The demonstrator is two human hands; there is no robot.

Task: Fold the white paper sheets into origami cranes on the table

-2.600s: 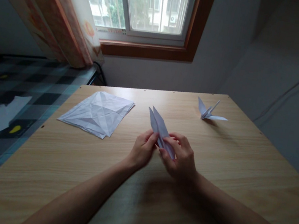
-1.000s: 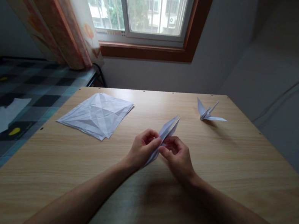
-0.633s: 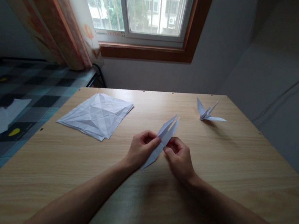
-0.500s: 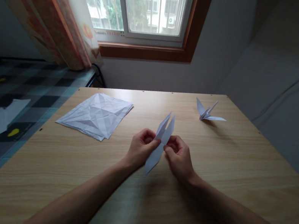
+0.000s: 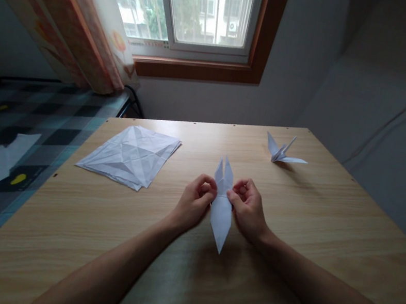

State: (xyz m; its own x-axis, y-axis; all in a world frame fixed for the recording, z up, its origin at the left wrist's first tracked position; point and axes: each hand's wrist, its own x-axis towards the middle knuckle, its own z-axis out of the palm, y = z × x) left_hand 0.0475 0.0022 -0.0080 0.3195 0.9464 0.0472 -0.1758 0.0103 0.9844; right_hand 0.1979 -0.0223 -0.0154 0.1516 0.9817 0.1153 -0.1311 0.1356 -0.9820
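A narrow folded white paper piece is held over the middle of the wooden table. It has two pointed flaps at its far end and one long point toward me. My left hand pinches its left edge near the middle. My right hand pinches the right edge at the same height. Both hands have their fingers curled closed on the paper.
A stack of creased white paper squares lies at the table's left. A finished white paper crane stands at the far right. Beyond the left edge is a checked bedcover with loose sheets. A window and curtain are behind.
The folded piece has been turned in my hands: its flaps pointed far left, then far right, and now it lies lengthwise with its long point toward me. Both hands stayed on it.
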